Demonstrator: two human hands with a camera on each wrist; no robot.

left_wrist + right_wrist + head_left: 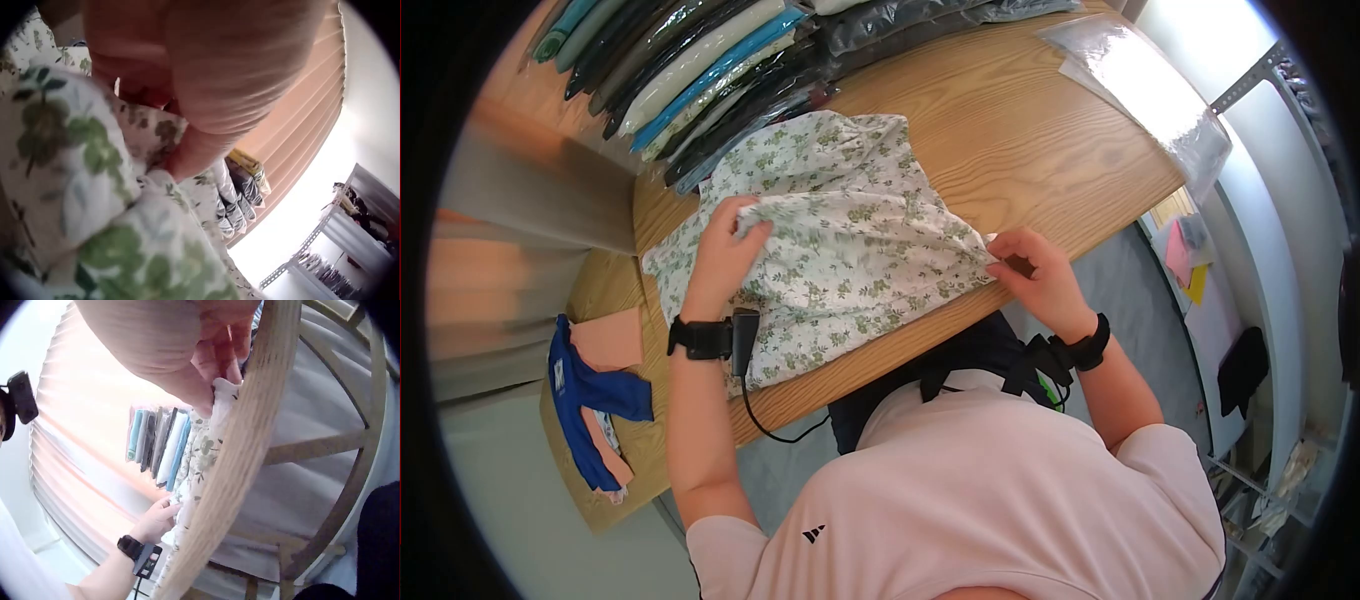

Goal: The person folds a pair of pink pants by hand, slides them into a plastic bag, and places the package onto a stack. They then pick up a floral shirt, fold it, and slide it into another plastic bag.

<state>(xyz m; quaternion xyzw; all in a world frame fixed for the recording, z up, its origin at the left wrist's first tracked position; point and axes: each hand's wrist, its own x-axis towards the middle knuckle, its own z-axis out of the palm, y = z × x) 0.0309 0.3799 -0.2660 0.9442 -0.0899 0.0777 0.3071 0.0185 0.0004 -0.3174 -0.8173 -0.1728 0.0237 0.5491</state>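
The floral garment [850,250] is lying spread on the wooden surface [1020,130], near its front edge. The left grip [725,250] is curling its fingers round a bunched fold at the garment's left side. The right grip [1035,270] is pinching the garment's right corner at the surface's edge. 1 row of bagged clothes [700,60] is lying along the far side, and 1 clear plastic bag [1150,80] at the far right.

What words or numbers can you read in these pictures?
No readable words or numbers anywhere.
Pink shirt: small black logo mark, no letters.
Blue garment: white tag, too small to read.
Floral garment: printed leaves only, no text.
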